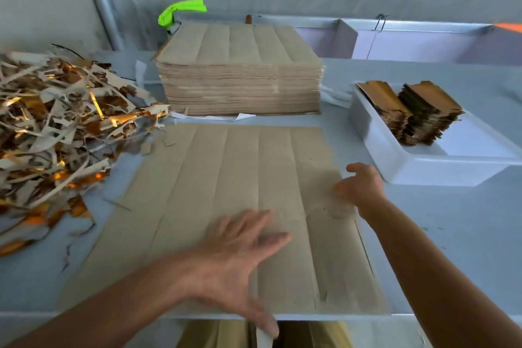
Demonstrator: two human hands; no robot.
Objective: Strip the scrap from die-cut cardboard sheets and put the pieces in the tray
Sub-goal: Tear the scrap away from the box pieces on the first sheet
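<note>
Spread fingers of both hands press the sheet (231,192); scrap heap (56,121) left, tray (395,161) right.

The scrap heap (53,127) crowds the counter's (452,234) left side, its strips spilling to the flat die-cut sheet's (226,178) far left corner. Behind that sheet the tall sheet stack (240,73) blocks the far reach. The white tray (395,155), part-filled with stripped pieces (418,113), walls the right. Bare counter lies open right of the sheet, near the tray's front.
</note>
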